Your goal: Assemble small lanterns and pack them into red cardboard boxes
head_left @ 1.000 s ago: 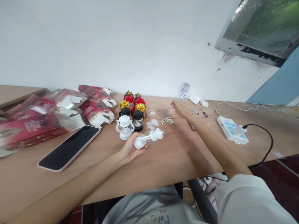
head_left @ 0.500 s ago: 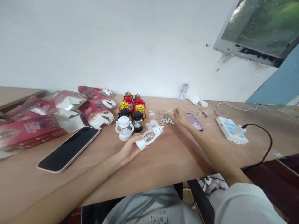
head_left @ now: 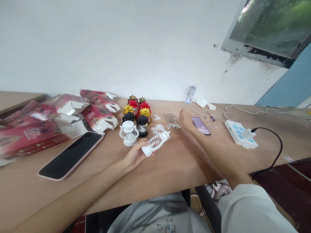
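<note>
My left hand (head_left: 134,155) is closed round the base of a small white toy lantern (head_left: 156,142), which lies tilted with its top pointing up and right. My right hand (head_left: 186,118) reaches across the wooden table (head_left: 170,168) to a pile of small round silver discs (head_left: 173,126) and thin wire pieces (head_left: 169,116); its fingers are pinched together, and what they hold is too small to see. A second white lantern (head_left: 128,133) stands upright just left of the held one.
Red, gold and black lanterns (head_left: 138,111) stand in a cluster behind. Red cardboard boxes (head_left: 60,113) lie at the left beside a large pink-cased phone (head_left: 71,154). A smaller phone (head_left: 201,125), a white power strip (head_left: 240,133) with a black cable, and a bottle (head_left: 190,94) sit at the right.
My right hand drew back from the wire pile toward the silver discs, uncovering the small phone. The left hand turned the white lantern so it points more upward.
</note>
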A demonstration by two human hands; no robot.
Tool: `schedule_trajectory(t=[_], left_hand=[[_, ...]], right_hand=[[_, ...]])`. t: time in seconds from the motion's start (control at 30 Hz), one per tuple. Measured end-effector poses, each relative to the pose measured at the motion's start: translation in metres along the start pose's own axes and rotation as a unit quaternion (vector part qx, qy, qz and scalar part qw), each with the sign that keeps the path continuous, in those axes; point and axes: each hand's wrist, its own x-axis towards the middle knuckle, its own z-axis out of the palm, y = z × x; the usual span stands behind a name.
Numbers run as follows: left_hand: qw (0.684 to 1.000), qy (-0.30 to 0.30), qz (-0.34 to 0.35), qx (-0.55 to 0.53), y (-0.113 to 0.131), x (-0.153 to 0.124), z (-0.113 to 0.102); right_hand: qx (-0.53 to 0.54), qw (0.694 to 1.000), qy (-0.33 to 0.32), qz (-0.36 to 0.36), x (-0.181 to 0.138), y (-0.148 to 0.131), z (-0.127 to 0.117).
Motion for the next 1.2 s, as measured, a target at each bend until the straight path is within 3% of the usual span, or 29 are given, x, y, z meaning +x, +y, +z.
schedule_trajectory(t=[0.27,0.43,0.87,1.2], left_hand=[[0.999,0.002,0.014,0.031,-0.003,0.0,0.002],[0.999,-0.002,0.019,0.046,-0.003,-0.001,0.003],[0.997,0.001,0.026,0.074,-0.004,-0.001,0.002],[0.996,-0.008,0.035,0.076,-0.005,-0.003,0.003]], right_hand=[[-0.11,0.991,-0.001,-0.077,-0.003,-0.009,-0.006],[-0.134,0.987,0.003,-0.086,-0.001,-0.008,-0.008],[-0.086,0.995,-0.024,-0.034,0.01,0.003,-0.009],[-0.055,0.996,-0.037,-0.065,0.017,0.009,-0.004]])
